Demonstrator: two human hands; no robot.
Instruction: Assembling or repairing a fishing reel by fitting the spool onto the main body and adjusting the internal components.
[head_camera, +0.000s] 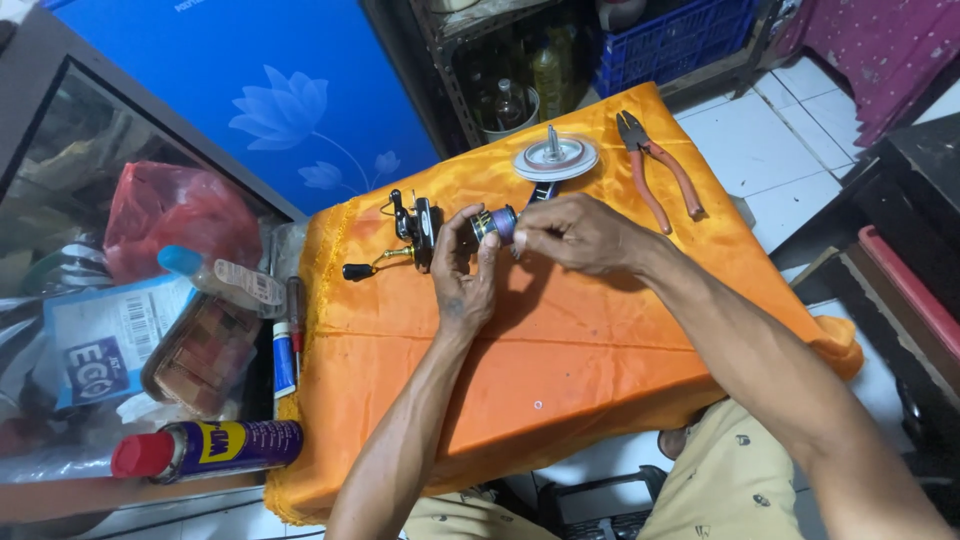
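Observation:
My left hand (462, 275) grips a black fishing reel body (420, 228) over the orange cloth (560, 340); its crank handle with a black knob (358, 271) sticks out to the left. My right hand (575, 232) pinches the reel's purple-and-gold spool (495, 223) at the front of the reel. Both hands meet at the spool. Just behind them lies a round white disc with a metal spindle (555, 158). Red-handled pliers (660, 175) lie to the right of the disc.
A blue-and-yellow spray can with a red cap (205, 450) lies at the lower left. A screwdriver and a small tube (290, 340) lie beside the cloth's left edge. Cluttered bags and packets fill the left. A blue panel (250, 90) and a shelf with bottles (510, 80) stand behind.

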